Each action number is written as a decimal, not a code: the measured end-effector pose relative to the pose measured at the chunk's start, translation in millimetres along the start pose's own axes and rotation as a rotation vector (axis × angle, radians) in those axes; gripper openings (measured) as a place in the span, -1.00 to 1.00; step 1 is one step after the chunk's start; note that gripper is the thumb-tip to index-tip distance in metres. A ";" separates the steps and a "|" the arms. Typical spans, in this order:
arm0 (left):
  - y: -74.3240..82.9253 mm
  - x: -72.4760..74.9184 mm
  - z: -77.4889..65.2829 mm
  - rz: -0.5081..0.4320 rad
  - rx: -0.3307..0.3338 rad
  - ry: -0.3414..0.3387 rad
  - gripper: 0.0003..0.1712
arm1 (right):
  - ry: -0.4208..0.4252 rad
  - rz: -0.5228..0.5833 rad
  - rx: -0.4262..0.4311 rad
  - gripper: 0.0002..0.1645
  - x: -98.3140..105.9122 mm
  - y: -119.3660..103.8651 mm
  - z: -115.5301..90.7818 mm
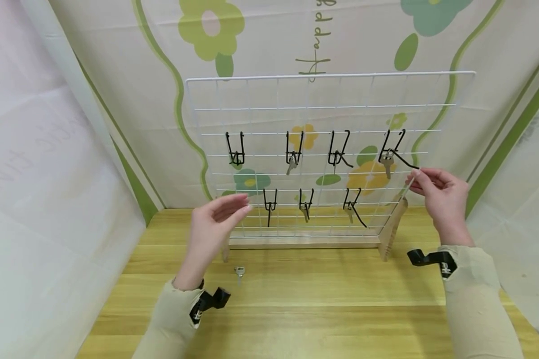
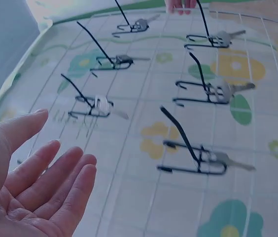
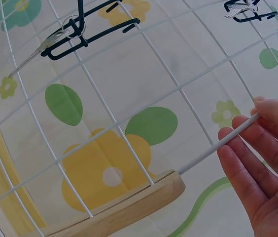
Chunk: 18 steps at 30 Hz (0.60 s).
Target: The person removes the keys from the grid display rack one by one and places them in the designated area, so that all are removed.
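A white wire grid panel (image 1: 330, 76) stands upright on a wooden base (image 1: 303, 243). My right hand (image 1: 444, 197) grips the panel's right edge rod between thumb and fingers, just above the wooden side foot (image 1: 393, 232); the right wrist view shows the fingers on the rod (image 3: 203, 160). Black double-wire hooks hang on the grid in two rows, and metal keys (image 1: 388, 164) dangle from several of them. My left hand (image 1: 211, 224) hovers in front of the panel's lower left part, fingers loosely extended and holding nothing.
One loose key (image 1: 239, 271) lies on the wood-grain table (image 1: 323, 289), in front of the panel's left foot. Hook prongs, such as the upper right hook (image 1: 405, 160), stick out toward me. A flower-printed cloth (image 1: 269, 40) hangs behind, with pale cloth walls at both sides.
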State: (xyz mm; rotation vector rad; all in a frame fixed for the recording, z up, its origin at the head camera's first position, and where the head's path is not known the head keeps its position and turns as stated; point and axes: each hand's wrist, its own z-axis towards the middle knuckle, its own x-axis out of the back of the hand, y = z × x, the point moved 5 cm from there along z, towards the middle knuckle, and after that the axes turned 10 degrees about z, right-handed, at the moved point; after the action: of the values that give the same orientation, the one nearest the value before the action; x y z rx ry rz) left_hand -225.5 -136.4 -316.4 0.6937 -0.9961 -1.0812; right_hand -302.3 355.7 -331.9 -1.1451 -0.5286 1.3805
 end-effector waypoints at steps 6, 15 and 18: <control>23.2 -26.5 24.0 -0.062 -0.063 -0.038 -0.63 | -0.014 0.012 0.009 -0.60 0.1 1.7 0.6; 40.4 -54.1 54.1 -0.081 -0.111 -0.049 -0.57 | -0.027 0.011 0.026 -0.59 0.7 0.9 1.7; 41.1 -60.0 62.8 -0.075 -0.093 -0.040 -0.56 | -0.024 0.015 0.024 -0.60 0.9 0.5 1.7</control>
State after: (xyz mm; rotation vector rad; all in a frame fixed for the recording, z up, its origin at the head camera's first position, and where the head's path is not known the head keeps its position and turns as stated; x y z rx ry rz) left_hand -275.0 -65.7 -274.1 0.6406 -0.9538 -1.2034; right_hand -303.9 356.9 -331.9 -1.1159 -0.5200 1.4122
